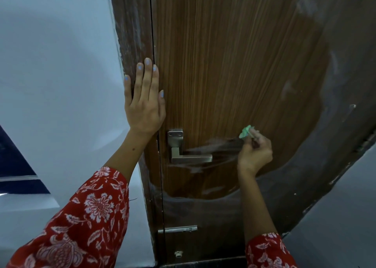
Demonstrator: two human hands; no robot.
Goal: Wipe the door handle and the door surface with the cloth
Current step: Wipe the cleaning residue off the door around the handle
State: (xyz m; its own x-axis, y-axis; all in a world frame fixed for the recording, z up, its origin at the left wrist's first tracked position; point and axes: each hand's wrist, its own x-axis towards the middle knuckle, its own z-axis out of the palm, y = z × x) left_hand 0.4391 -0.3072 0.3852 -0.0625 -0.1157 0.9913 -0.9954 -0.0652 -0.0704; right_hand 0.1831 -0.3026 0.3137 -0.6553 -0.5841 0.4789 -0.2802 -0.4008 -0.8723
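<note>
L hand (143,102) flat, fingers straight, pressed on door frame (132,43) beside door edge. R hand (254,153) curled round bunched green cloth (246,132), held vs wood door (234,64), just right of lever end. Metal door handle (190,158) between hands, untouched. Whitish smears nr handle. Slide bolt (177,229) lower down.

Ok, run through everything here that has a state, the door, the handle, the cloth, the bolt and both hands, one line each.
door: closed against its frame, smeared with whitish streaks.
door handle: lever level, not pressed, nothing touching it.
cloth: bunched up, pinched in the right hand, beside the door surface.
slide bolt: low on the door; drawn or not, cannot tell.
left hand: flat, fingers straight, pressed on the door frame.
right hand: curled round the cloth, right of the handle.
</note>
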